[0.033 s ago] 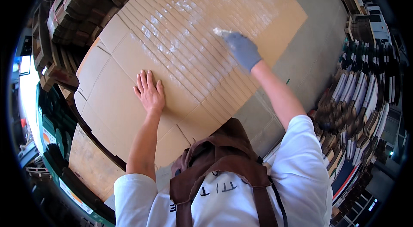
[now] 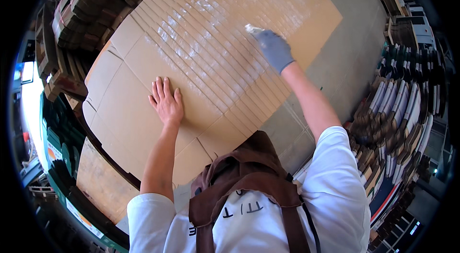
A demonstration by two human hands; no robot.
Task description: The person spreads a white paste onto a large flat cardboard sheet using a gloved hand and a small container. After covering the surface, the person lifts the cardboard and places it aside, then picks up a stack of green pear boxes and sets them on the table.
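In front of me lies a fanned stack of brown cardboard sheets (image 2: pixel 129 75), their overlapped edges making parallel slanting steps. Wet white streaks and smears, like glue, cover much of the stepped part. My left hand (image 2: pixel 167 103), bare, rests flat on the plain left part of the cardboard with its fingers spread. A grey glove covers my right hand (image 2: pixel 274 51), which is closed over the streaked steps. From its fingers sticks out a short, whitish, brush-like piece (image 2: pixel 252 28) coated in white; its grip is hidden inside the glove.
Piles of cut cardboard (image 2: pixel 79 18) stand at the far left. Green-edged bundles (image 2: pixel 62 138) and a wooden board (image 2: pixel 103 181) are at the near left. On the right, several stacks of folded cardboard (image 2: pixel 388 114) line the grey concrete floor (image 2: pixel 352 37).
My right hand, with the whitish brush-like piece, has shifted a little away from me and to the right. The left hand stays in place on the cardboard.
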